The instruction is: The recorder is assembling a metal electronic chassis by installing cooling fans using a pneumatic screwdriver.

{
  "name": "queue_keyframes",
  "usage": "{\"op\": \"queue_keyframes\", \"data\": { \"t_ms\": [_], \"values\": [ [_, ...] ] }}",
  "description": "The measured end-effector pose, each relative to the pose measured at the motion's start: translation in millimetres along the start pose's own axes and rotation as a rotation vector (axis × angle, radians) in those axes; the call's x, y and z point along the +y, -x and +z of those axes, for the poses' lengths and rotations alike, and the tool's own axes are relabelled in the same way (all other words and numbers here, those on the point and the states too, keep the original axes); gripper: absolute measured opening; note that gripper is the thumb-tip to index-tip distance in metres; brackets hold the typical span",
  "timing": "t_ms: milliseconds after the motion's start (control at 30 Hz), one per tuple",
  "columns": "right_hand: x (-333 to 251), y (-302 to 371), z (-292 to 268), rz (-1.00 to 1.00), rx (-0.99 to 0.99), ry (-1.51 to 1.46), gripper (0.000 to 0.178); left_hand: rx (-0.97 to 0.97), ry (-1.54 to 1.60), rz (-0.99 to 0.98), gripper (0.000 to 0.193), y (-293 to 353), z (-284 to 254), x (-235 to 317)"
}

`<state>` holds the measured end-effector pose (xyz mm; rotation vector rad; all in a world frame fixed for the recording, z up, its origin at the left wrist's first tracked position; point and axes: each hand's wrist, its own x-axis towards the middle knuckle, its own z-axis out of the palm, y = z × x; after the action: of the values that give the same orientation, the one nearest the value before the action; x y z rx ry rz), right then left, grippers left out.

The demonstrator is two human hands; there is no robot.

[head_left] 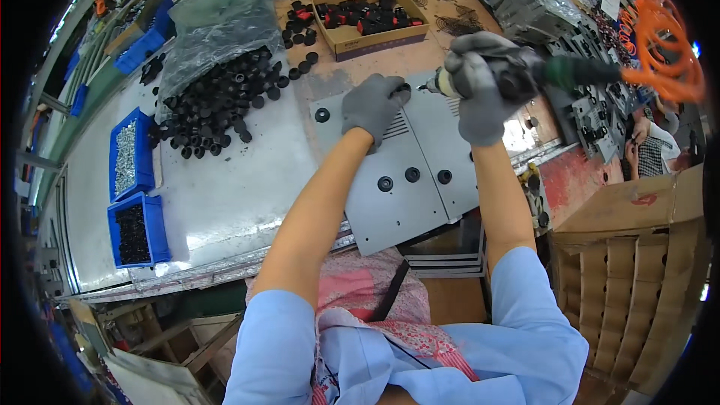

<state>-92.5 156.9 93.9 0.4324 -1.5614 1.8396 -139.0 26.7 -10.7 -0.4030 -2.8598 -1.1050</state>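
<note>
Two grey sheet-metal plates (394, 214) with slots and small holes lie side by side on the bench in front of me. Black round feet (385, 184) sit on them, one near the far left corner and several toward the near side. My left hand (369, 111), in a grey glove, pinches another black round foot (403, 93) at the far edge of the plates. In my gloved right hand (480, 94) is an air screwdriver (517, 75), held sideways. Its tip (426, 88) points left toward that foot, a short gap away.
A loose heap of black feet (217, 109) spills from a clear plastic bag (225, 37). Blue bins of silver screws (125, 157) and black screws (133, 234) stand left. An open carton (375, 45) holds black-red parts. An orange coiled hose (664, 45) hangs right, near another person (652, 142).
</note>
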Motion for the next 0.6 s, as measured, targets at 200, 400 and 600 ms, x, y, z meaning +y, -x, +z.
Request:
{"op": "queue_keyframes", "data": {
  "t_ms": [200, 400, 600],
  "values": [
    [52, -12, 12, 0.211, 0.069, -0.065, 0.014, 0.017, -0.063, 0.014, 0.029, -5, 5, -1],
    [84, -21, 12, 0.287, 0.074, -0.218, 0.018, -0.031, -0.121, 0.036, 0.026, -13, 0, -9],
    [200, -62, -159, 0.504, -0.507, 0.56, 0.043, -0.011, -0.009, 0.087, 0.022, -8, 16, 1]
  ]
}}
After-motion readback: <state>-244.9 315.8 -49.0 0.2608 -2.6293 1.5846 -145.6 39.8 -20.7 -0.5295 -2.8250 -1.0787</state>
